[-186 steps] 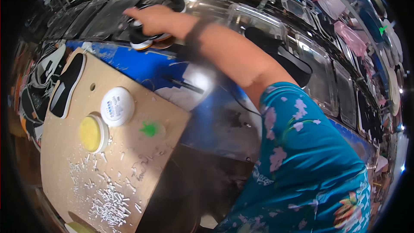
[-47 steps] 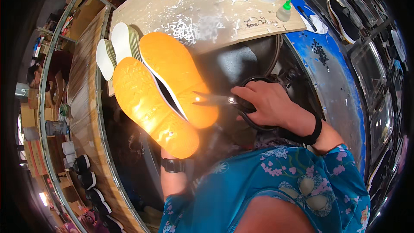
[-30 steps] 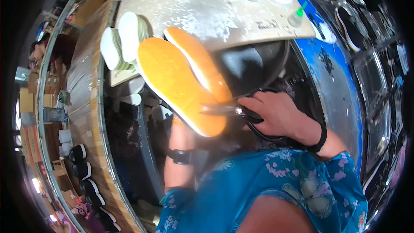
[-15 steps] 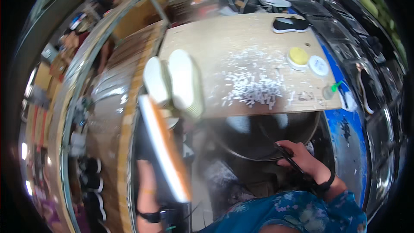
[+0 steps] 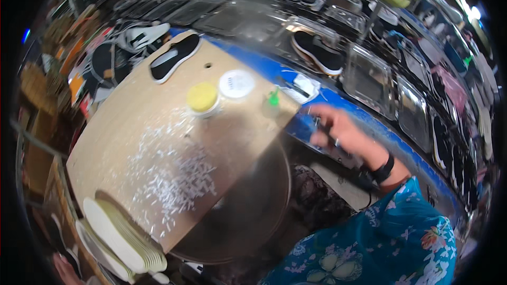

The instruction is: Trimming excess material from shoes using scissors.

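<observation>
My right hand [image 5: 346, 134] is closed around a slim dark tool [image 5: 317, 121], its exact kind blurred, just off the board's right corner. A small bottle with a green nozzle [image 5: 272, 98] stands close to its fingertips. At the lower left edge, partly cut off, my left hand [image 5: 66, 270] holds a black shoe with a white sole edge [image 5: 73, 256]. Stacked pale insoles [image 5: 121, 232] lie between that hand and the board. White short strips [image 5: 182, 182] are scattered on the wooden board [image 5: 113, 132].
On the board are a round tub with a yellow sponge-like top [image 5: 203, 97], a white lid [image 5: 236, 84] and a black shoe [image 5: 175, 58]. A metal basin [image 5: 253, 206] sits below its front edge. Beyond runs a blue ledge [image 5: 253, 58], then trays [image 5: 368, 76] and shoes.
My view has swung to the right and tilted. My right hand has risen from over the basin to the board's right corner. The left hand has carried the shoe out past the insoles.
</observation>
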### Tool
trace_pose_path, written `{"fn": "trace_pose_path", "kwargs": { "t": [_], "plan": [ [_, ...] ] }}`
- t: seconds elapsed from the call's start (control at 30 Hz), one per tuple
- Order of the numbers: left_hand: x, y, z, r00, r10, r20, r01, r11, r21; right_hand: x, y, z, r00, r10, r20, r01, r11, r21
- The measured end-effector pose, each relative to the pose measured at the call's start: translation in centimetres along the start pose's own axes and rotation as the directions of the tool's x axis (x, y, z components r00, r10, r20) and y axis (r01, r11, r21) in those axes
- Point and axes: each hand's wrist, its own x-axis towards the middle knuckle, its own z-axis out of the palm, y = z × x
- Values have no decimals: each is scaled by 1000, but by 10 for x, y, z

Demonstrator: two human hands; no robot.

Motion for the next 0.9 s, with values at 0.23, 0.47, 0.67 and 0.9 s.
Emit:
{"fn": "trace_pose_path", "kwargs": {
  "t": [0.23, 0.47, 0.67, 0.9],
  "plan": [
    [-161, 258, 264, -189, -516, 836, -521, 774, 360, 127, 103, -178, 793, -289, -537, -115, 794, -597],
    [-61, 163, 586, 423, 374, 826, -685, 729, 21, 203, 132, -197, 853, -473, -221, 114, 582, -805],
    [-20, 125, 718, 558, 309, 770, -829, 231, 509, 240, 143, -211, 868, -412, -279, 127, 726, -676],
    [-6, 163, 661, 506, 596, 624, -861, 389, 327, 214, 142, -296, 753, -23, -657, 533, 607, 590]
  ]
}}
